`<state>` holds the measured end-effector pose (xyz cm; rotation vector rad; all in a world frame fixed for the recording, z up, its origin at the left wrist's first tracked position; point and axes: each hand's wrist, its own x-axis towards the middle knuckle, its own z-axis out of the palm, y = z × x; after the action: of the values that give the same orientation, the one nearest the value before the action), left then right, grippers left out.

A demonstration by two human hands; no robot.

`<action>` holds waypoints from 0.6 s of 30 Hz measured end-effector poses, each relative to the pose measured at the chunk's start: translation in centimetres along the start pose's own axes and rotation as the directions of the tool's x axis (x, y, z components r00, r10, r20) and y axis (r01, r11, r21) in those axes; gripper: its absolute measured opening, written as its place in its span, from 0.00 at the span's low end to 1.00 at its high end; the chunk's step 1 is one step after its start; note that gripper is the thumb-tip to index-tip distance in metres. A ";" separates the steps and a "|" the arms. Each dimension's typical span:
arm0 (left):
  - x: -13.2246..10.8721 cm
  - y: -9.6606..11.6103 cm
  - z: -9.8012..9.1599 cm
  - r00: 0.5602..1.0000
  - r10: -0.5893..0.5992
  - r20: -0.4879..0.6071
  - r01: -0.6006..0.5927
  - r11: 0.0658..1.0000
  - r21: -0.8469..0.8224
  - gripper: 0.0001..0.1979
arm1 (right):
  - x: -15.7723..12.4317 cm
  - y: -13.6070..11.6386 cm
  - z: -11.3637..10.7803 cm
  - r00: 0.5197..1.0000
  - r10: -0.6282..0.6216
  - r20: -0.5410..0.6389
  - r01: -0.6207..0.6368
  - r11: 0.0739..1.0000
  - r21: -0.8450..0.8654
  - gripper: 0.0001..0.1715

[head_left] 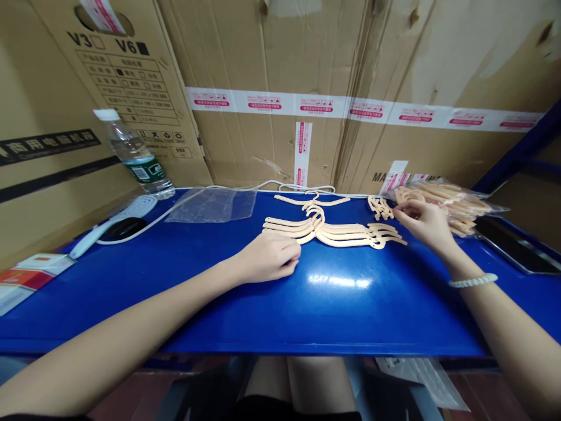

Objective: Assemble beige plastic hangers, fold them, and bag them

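A stack of several peach plastic hangers lies fanned out on the blue table. My left hand rests on the table just below the stack's left ends, its fingers curled closed with nothing seen in them. My right hand is at the stack's right ends, fingers pinched near a hanger tip. One single hanger lies behind the stack. A small bunch of hangers sits beside a clear bag full of more hangers, right behind my right hand.
An empty clear plastic bag lies at the back left. A water bottle, a white cable with a handheld device and a red-and-white packet sit at the left. A dark phone lies at the right. Cardboard boxes wall the back.
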<state>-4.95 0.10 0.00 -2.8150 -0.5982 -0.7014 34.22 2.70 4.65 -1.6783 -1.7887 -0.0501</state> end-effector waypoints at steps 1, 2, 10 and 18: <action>0.0 0.2 0.1 1.000 0.022 0.012 -0.022 1.000 0.009 0.10 | 0.0 0.0 0.0 1.000 0.007 0.000 -0.007 1.000 0.002 0.13; 0.1 0.3 0.1 0.999 0.034 0.020 -0.034 0.999 0.019 0.11 | 0.0 0.0 0.0 1.000 0.012 0.001 -0.012 1.000 0.004 0.13; 0.0 0.6 0.0 0.998 0.052 0.043 -0.053 0.998 0.026 0.14 | -0.1 -0.6 -0.1 0.999 0.021 0.049 -0.022 1.000 0.015 0.13; -0.2 0.1 0.2 0.999 0.036 0.008 -0.036 0.999 -0.024 0.16 | -0.1 -0.6 0.2 0.995 0.033 0.089 -0.037 0.998 0.045 0.12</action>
<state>-4.95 0.00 -0.29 -2.8444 -0.5430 -0.6948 33.63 2.57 4.67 -1.7016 -1.8109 0.0817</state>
